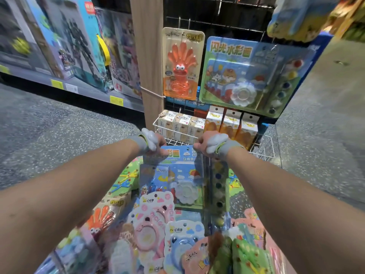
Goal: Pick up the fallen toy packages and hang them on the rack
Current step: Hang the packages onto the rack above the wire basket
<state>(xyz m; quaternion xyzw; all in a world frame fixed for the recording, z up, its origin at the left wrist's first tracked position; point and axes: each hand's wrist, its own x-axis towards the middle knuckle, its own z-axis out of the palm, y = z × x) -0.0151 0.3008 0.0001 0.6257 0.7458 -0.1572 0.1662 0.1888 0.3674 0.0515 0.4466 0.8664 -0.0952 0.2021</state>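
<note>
A blue watercolour paint set package (pixel 183 178) is held up above the pile on the floor. My left hand (pixel 156 142) pinches its top left corner and my right hand (pixel 205 144) pinches its top right corner. On the black wire rack (pixel 197 18) hang an identical paint set package (pixel 252 76) and an orange hand-toy package (pixel 182 63). Several fallen packages lie below: a pink bear one (pixel 152 216), a blue bear one (pixel 181 242), an orange hand one (pixel 102 216) and green ones (pixel 246 254).
A white wire basket (pixel 264 147) of small boxes is fixed low on the rack. A wooden post (pixel 147 56) stands left of the rack. Shelves with large toy boxes (pixel 75 46) run along the left. Speckled grey floor (pixel 49 135) lies on both sides.
</note>
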